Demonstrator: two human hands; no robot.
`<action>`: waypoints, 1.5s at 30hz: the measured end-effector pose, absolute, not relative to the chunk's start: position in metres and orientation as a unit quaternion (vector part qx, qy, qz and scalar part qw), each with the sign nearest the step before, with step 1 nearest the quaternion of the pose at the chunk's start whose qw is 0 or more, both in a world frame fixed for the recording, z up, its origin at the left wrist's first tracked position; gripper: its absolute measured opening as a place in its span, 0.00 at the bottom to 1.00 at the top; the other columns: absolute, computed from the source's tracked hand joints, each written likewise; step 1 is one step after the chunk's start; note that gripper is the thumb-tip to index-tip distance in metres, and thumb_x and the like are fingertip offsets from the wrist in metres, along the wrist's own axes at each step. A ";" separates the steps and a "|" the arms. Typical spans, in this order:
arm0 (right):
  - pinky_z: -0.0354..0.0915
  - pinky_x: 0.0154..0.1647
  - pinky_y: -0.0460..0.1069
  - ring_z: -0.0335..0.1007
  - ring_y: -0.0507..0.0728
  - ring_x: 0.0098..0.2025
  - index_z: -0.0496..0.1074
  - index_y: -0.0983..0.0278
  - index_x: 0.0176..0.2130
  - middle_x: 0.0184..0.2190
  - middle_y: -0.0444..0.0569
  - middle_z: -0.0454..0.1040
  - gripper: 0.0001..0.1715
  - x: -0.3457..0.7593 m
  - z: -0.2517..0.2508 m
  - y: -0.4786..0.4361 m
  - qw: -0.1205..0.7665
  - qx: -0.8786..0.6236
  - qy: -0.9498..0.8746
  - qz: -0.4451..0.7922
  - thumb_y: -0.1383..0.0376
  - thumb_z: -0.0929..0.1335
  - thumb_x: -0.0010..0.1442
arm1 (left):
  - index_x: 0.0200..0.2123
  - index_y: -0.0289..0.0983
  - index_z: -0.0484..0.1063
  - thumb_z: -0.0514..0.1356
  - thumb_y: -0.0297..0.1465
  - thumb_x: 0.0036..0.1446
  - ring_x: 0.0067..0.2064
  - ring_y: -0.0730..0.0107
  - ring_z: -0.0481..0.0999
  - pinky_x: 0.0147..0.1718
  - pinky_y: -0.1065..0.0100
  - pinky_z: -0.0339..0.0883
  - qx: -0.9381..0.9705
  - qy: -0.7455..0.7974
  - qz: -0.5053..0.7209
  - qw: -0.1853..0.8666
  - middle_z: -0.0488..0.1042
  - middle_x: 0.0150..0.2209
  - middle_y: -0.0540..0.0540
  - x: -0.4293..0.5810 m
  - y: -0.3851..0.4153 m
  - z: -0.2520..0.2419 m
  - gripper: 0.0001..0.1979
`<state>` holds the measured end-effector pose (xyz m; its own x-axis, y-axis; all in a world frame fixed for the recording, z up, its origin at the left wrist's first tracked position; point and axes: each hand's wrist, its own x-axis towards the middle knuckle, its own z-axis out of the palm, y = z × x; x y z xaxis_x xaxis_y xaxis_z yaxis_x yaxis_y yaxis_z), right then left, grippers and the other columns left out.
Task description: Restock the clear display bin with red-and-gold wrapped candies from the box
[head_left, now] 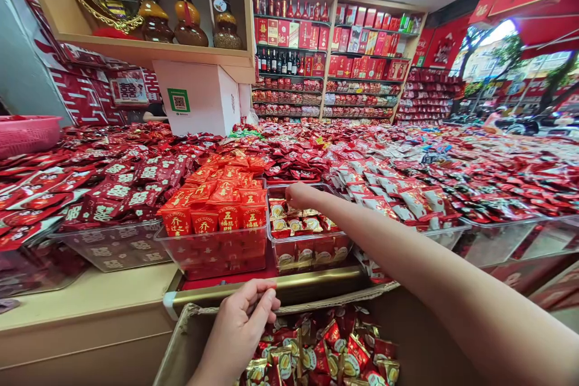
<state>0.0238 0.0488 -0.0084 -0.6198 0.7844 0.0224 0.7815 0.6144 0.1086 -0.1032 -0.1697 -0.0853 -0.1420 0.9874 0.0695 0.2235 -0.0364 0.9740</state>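
My right hand reaches over a clear plastic bin partly filled with red and gold wrapped sweets. Its fingers point down at the bin's back left and look closed; what they hold, if anything, is hidden. Lower down, my left hand hovers over the left rim of an open cardboard box, fingers curled with thumb and fingertips close together. Nothing can be made out between them. Loose red and gold sweets lie inside the box.
A bin of bright red packets stands directly left. Maroon packets lie farther left, white and red ones to the right. A gold-edged counter strip runs behind the box. A cabinet overhangs the back left.
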 end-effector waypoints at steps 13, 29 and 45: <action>0.60 0.38 0.48 0.65 0.57 0.41 0.69 0.69 0.40 0.38 0.55 0.70 0.16 0.009 -0.014 0.052 -0.016 0.413 0.910 0.048 0.62 0.62 0.54 | 0.32 0.36 0.69 0.56 0.36 0.49 0.24 0.72 0.71 0.19 0.74 0.62 0.539 0.575 0.469 0.399 0.75 0.24 0.48 -0.107 -0.168 -0.087 0.10; 0.61 0.36 0.48 0.66 0.56 0.39 0.67 0.66 0.42 0.38 0.51 0.70 0.17 0.017 0.001 0.048 0.014 0.406 0.912 0.048 0.60 0.60 0.57 | 0.31 0.36 0.69 0.56 0.38 0.47 0.23 0.73 0.70 0.18 0.75 0.60 0.518 0.579 0.482 0.405 0.75 0.24 0.48 -0.106 -0.168 -0.088 0.11; 0.62 0.36 0.50 0.67 0.60 0.40 0.66 0.67 0.40 0.37 0.55 0.71 0.17 0.022 -0.014 0.035 0.012 0.349 0.927 0.136 0.66 0.64 0.48 | 0.31 0.37 0.69 0.57 0.39 0.46 0.23 0.72 0.71 0.23 0.73 0.64 0.513 0.588 0.487 0.392 0.75 0.23 0.49 -0.106 -0.167 -0.090 0.13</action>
